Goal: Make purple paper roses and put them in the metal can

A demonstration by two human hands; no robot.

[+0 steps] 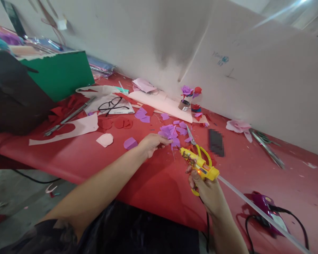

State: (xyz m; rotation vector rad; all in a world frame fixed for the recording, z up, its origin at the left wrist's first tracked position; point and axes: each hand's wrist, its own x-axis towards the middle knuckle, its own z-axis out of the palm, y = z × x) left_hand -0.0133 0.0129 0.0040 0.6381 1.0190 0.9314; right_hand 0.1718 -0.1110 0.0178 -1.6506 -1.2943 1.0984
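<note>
Fingers of my left hand (pixel 153 144) are closed in a pinch on a purple paper petal (pixel 176 142), just in front of a loose purple paper flower (pixel 169 132). My right hand (pixel 203 188) grips a yellow hot glue gun (pixel 198 163), its nozzle pointing left toward that petal. A long translucent glue stick (pixel 243 195) runs out of its back, and a small orange light glows on its side. Scissors (pixel 190 134) with yellow handles lie behind the gun, partly hidden by it. Loose purple petals (pixel 181 130) lie around the flower.
On the red table (pixel 148 180) lie cut red circles (pixel 123 123), eyeglasses (pixel 112 106), a dark blurred rectangle (pixel 216 142) and a purple device (pixel 265 208) with black cables. A small pot (pixel 184 105) of paper flowers stands near the wall. A green box (pixel 60 74) is at left.
</note>
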